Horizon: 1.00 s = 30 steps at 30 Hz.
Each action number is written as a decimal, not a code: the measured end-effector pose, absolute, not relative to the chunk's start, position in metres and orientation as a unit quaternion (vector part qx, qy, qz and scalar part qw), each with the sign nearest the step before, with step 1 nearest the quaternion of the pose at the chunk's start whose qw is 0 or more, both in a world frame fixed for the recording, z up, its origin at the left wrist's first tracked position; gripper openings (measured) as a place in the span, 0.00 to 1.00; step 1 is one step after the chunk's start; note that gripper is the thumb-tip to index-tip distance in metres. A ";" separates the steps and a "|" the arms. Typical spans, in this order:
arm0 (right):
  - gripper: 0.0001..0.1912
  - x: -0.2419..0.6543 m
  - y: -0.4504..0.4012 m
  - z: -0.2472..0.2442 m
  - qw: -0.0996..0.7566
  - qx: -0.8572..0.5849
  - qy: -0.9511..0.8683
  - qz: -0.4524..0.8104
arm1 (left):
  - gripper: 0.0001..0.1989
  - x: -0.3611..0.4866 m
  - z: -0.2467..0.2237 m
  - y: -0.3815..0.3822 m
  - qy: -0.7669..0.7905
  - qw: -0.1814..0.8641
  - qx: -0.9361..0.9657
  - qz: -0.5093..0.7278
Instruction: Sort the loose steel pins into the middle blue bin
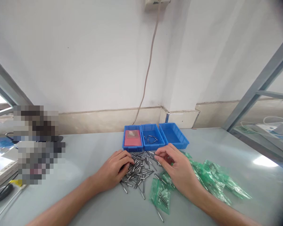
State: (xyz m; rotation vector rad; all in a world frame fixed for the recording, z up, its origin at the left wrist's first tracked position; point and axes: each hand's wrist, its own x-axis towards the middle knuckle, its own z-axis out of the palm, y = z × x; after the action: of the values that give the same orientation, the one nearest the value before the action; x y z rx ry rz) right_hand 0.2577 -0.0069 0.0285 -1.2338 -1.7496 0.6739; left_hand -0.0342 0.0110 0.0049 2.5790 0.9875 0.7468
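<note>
Nearest, a lone metal pin (159, 216) lies on the grey tabletop (108, 210), slim, with a bright end and a darker shank. Just beyond it is a small clear green bag (160, 196) with similar pins showing through. Further in, the loose pile (140, 171) spreads between the two hands, its pins silvery and dark grey, crossing at all angles.

The left hand (116, 166) rests at the pile's left edge, fingers curled and thumb drawn in close; whether it grips a pin I cannot tell. The right hand (175, 161) is at the far right edge, thumb and forefinger nearly meeting; a pin between the tips cannot be made out for certain. More green bags (212, 179) lie to its right.

Behind the pile stand three blue trays (154, 146): the left holds a pink packet (132, 140), the middle a few thin pieces (152, 138). Farthest is the white wall (96, 62), with a hanging cable (148, 69).
</note>
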 end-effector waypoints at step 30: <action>0.20 0.258 0.001 0.037 0.506 -0.433 -0.428 0.610 | 0.13 -0.034 0.003 0.012 0.345 0.133 0.893 0.255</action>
State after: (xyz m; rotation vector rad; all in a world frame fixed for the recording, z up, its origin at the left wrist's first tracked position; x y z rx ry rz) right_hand 0.2576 0.0011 0.0371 -1.0448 -1.0331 1.4722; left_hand -0.0344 0.0115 0.0035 2.5921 1.0003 0.7405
